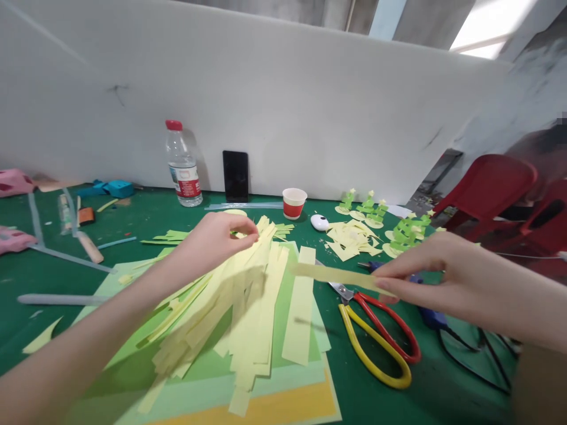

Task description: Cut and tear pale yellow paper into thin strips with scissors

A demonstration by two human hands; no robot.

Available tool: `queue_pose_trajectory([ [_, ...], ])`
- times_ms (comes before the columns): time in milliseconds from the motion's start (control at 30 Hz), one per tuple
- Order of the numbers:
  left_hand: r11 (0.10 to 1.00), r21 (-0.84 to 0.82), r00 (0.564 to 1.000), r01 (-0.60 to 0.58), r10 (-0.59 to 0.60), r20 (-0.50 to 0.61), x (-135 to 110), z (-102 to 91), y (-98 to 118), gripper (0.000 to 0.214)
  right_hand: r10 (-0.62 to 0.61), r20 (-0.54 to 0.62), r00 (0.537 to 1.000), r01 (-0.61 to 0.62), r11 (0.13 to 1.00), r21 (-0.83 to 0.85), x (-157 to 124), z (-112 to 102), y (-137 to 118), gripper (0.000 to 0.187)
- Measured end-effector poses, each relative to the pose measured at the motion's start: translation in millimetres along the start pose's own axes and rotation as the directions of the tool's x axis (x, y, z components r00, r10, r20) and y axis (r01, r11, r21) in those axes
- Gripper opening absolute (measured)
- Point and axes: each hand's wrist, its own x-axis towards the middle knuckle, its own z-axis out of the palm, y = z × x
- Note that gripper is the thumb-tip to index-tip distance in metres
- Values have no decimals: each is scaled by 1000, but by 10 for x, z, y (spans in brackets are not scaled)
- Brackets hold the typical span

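Observation:
Between the thumb and fingers of my right hand (425,274), a pale yellow paper strip (336,274) is pinched at one end and points left. My left hand (224,233) hovers at the top of a pile of yellow paper strips (252,295), fingers curled and thumb against them; whether a strip is between them I cannot make out. Under the pile lie green paper sheets (208,386), and a wider yellow strip (301,313) lies beside it. Scissors (376,333) with one red and one yellow handle rest below my right hand, partly open.
A water bottle (182,168), a phone (235,177) and a paper cup (295,203) stand along the white board (266,94). Yellow scraps (352,239) and small green paper trees (410,230) sit at right. A blue corded tool (432,319) lies beyond the scissors.

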Motion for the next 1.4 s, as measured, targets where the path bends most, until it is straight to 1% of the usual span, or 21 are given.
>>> queue_pose_trajectory([
  [33, 998, -60, 1000, -11, 10, -19, -14, 18, 38, 23, 0, 21, 1000, 0, 1000, 8, 21, 16, -14, 35],
  [100, 979, -192, 998, -69, 66, -24, -94, 86, 166, 26, -7, 44, 999, 6, 1000, 17, 86, 85, -64, 33],
  [200, 938, -289, 976, -190, 211, 44, -264, 228, 363, 19, -20, 22, 1000, 19, 999, 49, 183, 212, -161, 32],
  [267, 922, -302, 958, -244, 277, 72, -348, 313, 429, 15, -30, 20, 999, 28, 997, 68, 214, 273, -216, 30],
  [333, 917, -289, 947, -275, 310, 81, -387, 373, 440, 15, -39, 17, 999, 38, 998, 56, 222, 312, -253, 28],
  [400, 915, -271, 943, -298, 327, 66, -392, 406, 427, 16, -50, -17, 999, 51, 998, 26, 223, 349, -277, 28],
  [467, 920, -255, 947, -297, 318, 45, -381, 417, 414, 15, -60, -69, 996, 58, 998, -21, 228, 394, -292, 30],
  [533, 936, -249, 960, -249, 273, 65, -360, 411, 405, 15, -78, -104, 992, 69, 994, -87, 236, 435, -303, 32],
  [633, 949, -292, 973, -114, 166, 158, -296, 376, 352, 14, -90, -116, 989, 70, 984, -166, 238, 443, -301, 32],
  [700, 955, -297, 977, -23, 85, 198, -220, 340, 261, 13, -53, -96, 994, 37, 986, -160, 221, 395, -272, 34],
  [800, 973, -218, 985, 75, -38, 170, -69, 276, 65, 11, -12, -73, 997, 4, 993, -116, 165, 270, -180, 36],
  [900, 975, -197, 991, 101, -81, 107, 39, 225, -71, 10, -14, -110, 994, 4, 996, -87, 103, 162, -77, 36],
  [967, 971, -226, 995, 82, -68, 71, 40, 214, -63, 17, -12, -105, 994, 6, 998, -58, 95, 134, -36, 35],
  [1000, 966, -254, 998, 54, -41, 57, 17, 219, -30, 22, -14, -86, 996, 10, 999, -41, 106, 134, -29, 34],
  [1067, 949, -314, 997, -35, 55, 57, -62, 248, 69, 26, -14, -37, 999, 13, 1000, -8, 155, 156, -40, 34],
  [1133, 936, -328, 983, -126, 162, 84, -157, 296, 173, 23, -22, -25, 999, 23, 999, 39, 224, 194, -78, 31],
  [1200, 938, -300, 971, -174, 215, 110, -238, 345, 249, 17, -28, -79, 996, 37, 992, 121, 289, 236, -130, 22],
  [1267, 941, -281, 970, -186, 222, 99, -294, 379, 290, 19, -33, -163, 986, 68, 975, 213, 338, 281, -181, 15],
  [1333, 938, -291, 972, -189, 220, 77, -326, 394, 306, 19, -46, -217, 975, 107, 953, 282, 368, 328, -222, 14],
  [1400, 933, -299, 972, -200, 228, 60, -344, 394, 311, 18, -64, -242, 968, 143, 935, 324, 383, 372, -250, 12],
])
